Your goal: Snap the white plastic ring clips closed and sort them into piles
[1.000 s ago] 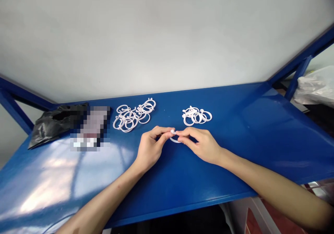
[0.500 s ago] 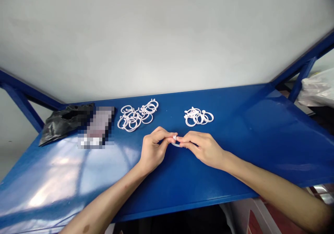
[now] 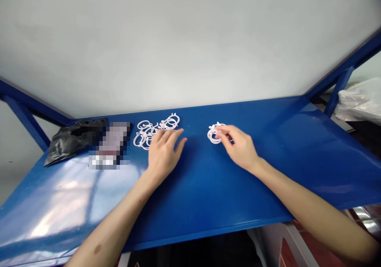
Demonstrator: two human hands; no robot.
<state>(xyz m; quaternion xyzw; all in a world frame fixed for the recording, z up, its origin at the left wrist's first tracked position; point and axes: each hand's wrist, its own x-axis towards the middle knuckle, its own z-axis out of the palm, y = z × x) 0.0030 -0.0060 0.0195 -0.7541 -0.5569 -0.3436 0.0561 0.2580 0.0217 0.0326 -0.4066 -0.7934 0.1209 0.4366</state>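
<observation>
Two groups of white plastic rings with small knobbed ends, like shower curtain rings, lie on the blue table [image 3: 190, 195]. My left hand [image 3: 163, 149] reaches over the near side of the larger left pile of rings [image 3: 144, 130]. Its fingers are stretched and the thumb stands apart, with nothing held. At the smaller right pile of rings [image 3: 214, 136], my right hand [image 3: 239, 146] has its thumb and fingertips closed in a pinch on a white ring. That hand covers part of the right pile, and the ring blends into those beneath it.
A black plastic bag [image 3: 70, 140] lies at the table's left, beside a blurred-out flat object [image 3: 111, 142]. A pale wall [image 3: 190, 44] rises behind the table. Blue frame bars stand at both sides. A translucent bag [image 3: 360, 102] is beyond the right end.
My hands have parted from over the table's middle. The left moved left to the larger pile and opened; the right carried the white ring up to the smaller pile.
</observation>
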